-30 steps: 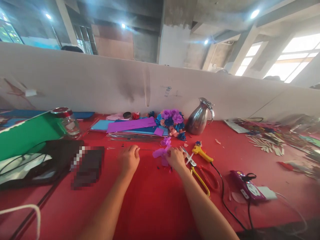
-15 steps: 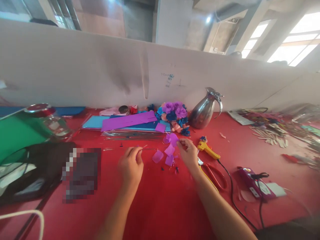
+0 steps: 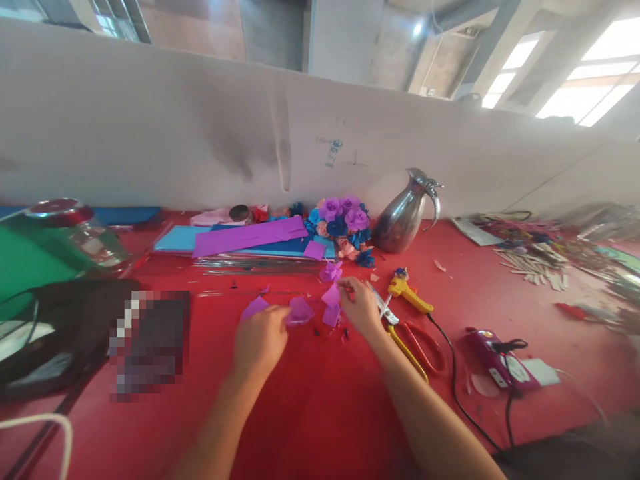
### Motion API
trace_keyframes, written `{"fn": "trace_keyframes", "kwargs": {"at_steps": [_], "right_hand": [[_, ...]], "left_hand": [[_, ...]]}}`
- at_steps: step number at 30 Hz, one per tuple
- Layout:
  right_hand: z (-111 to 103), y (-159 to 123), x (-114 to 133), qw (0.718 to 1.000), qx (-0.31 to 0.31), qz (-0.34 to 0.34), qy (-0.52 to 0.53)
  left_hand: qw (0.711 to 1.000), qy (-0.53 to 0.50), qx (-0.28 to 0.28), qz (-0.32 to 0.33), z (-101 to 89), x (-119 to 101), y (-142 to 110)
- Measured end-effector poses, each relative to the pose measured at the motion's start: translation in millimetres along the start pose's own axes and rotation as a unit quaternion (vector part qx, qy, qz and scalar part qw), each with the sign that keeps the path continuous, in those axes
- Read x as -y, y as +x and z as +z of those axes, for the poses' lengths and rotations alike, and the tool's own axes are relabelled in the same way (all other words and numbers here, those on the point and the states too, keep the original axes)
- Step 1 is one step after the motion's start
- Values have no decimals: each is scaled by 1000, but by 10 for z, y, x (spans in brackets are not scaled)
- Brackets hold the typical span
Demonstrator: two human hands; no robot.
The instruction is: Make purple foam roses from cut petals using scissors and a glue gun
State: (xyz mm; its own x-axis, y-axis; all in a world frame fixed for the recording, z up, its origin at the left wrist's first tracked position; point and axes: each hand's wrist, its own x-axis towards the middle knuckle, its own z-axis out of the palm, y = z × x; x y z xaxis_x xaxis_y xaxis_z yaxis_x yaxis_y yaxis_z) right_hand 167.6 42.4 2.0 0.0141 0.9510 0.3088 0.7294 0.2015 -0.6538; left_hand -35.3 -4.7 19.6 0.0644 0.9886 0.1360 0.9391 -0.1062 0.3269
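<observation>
My left hand [image 3: 263,337] is over the red table with its fingers curled closed. A purple paper petal [image 3: 255,307] shows at its far side, seemingly held in it, though the fingers hide the grip. Just right of its fingertips lies another cupped purple petal [image 3: 301,311]. My right hand [image 3: 361,310] has its fingertips drawn together beside a purple paper piece [image 3: 330,295]; what they pinch, if anything, is too small to tell. Below that piece is a purple paper square [image 3: 331,315]. Beyond the fingertips sits a small purple paper flower [image 3: 331,271].
A yellow glue gun [image 3: 410,293] and red-and-yellow-handled pliers [image 3: 423,350] lie right of my right hand. Behind are purple paper strips [image 3: 250,237], a paper-flower bunch [image 3: 345,223] and a steel jug [image 3: 406,213]. A purple power strip [image 3: 503,363] lies right, a glass jar [image 3: 95,240] left.
A purple petal that was at my right fingertips now shows by my left hand. My right hand has come slightly lower and left. The view has tilted down.
</observation>
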Motion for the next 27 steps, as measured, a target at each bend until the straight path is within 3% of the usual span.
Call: {"fn": "trace_keyframes", "kwargs": {"at_steps": [3,7,11,18,22,24,27], "right_hand": [[-28,26,-74,995,19,12,-96],[48,-18,-64,980,60,40,-186],[98,-26,-47,983,66,26,-168],[39,2,-52,996,-28,-74,-50],[1,-33,48,991,-34,-120,44],[-2,-64,121,984,-27,-130,122],[36,-131,228,967,-10,-144,208]], "left_hand": [[992,3,-68,-103,-93,126,53],[977,-12,-115,-181,-222,320,112],[970,-27,-101,-220,-255,447,131],[975,-36,-118,-182,-193,428,142],[974,-160,-124,-98,-105,261,143],[956,-272,-90,-70,-46,128,126],[902,-425,-40,-60,22,-64,89]]}}
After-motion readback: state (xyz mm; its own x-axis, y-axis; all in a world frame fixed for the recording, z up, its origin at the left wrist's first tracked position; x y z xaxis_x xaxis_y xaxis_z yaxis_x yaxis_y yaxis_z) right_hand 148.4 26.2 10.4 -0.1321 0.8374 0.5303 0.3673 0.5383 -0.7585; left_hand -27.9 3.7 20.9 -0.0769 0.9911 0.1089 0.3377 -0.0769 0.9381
